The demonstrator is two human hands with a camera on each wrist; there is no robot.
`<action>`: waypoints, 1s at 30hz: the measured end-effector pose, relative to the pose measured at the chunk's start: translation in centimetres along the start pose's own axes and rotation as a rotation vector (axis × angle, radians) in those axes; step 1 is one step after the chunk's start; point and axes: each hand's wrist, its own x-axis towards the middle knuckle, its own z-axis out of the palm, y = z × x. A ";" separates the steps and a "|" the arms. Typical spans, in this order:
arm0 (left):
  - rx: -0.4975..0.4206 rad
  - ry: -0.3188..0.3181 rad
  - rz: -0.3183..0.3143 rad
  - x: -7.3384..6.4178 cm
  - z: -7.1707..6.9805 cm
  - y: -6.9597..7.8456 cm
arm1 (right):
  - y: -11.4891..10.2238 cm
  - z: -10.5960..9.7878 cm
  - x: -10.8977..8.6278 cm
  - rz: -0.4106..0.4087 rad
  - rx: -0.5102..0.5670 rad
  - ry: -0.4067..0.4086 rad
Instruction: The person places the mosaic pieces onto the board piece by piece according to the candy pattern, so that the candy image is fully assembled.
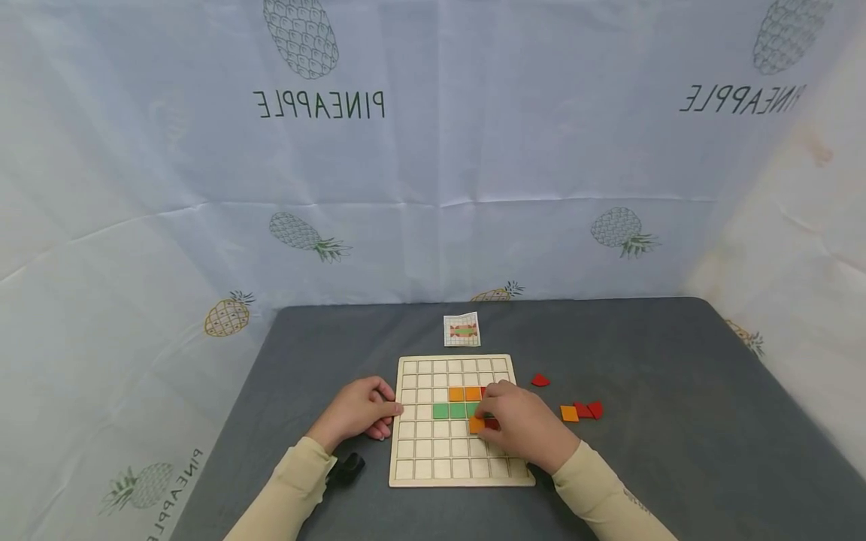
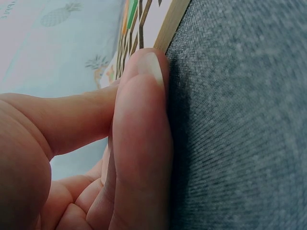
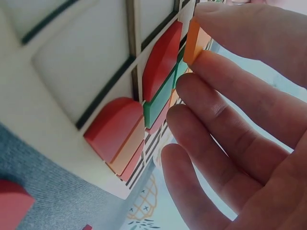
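A pale wooden grid board (image 1: 413,469) lies on the dark grey cloth. Green square tiles (image 1: 449,411) form a row in its cells, with orange tiles (image 1: 464,394) and red tiles in the rows around it. My right hand (image 1: 524,421) is over the board's right half. Thumb and forefinger pinch an orange square tile (image 3: 193,42) by its edges, tilted above the cells. Rounded red tiles (image 3: 117,122) sit in cells close to those fingers. At the board's left edge rests my left hand (image 1: 361,409), thumb and fingertips touching the rim.
Right of the board lie loose pieces: a red tile (image 1: 540,380), an orange tile (image 1: 569,414) and two more red tiles (image 1: 595,409). A small printed pattern card (image 1: 462,330) lies beyond the board. Near the left wrist is a black object (image 1: 349,469). A pineapple-print curtain (image 1: 440,150) hangs behind.
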 end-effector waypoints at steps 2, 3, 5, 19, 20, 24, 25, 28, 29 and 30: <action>0.001 -0.001 0.002 0.1 0.0 0.0 | 0.0 0.0 0.0 -0.010 0.000 0.003; 0.000 -0.002 0.002 0.1 0.0 0.0 | 0.0 -0.1 0.0 -0.013 -0.001 0.003; 0.000 -0.003 0.006 0.2 0.0 0.0 | -0.1 -0.1 0.0 -0.015 -0.003 0.005; 0.013 0.010 -0.004 0.1 0.0 0.1 | -0.3 0.2 0.3 -0.032 -0.025 0.011; 0.013 0.010 -0.007 0.1 0.0 0.1 | -0.3 0.2 0.3 -0.030 -0.024 0.009; 0.012 0.013 -0.015 0.0 0.0 0.1 | -0.3 0.2 0.3 -0.030 -0.024 0.011; 0.011 0.013 -0.016 0.1 0.0 0.1 | -0.3 0.2 0.3 -0.028 -0.025 0.012; 0.009 0.013 -0.015 0.1 0.0 0.1 | -0.3 0.3 0.3 -0.023 -0.029 0.016; 0.010 0.013 -0.014 0.1 0.0 0.1 | -0.3 0.3 0.3 -0.023 -0.030 0.018; 0.009 0.014 -0.015 0.1 0.0 0.1 | -0.3 0.3 0.4 -0.024 -0.029 0.017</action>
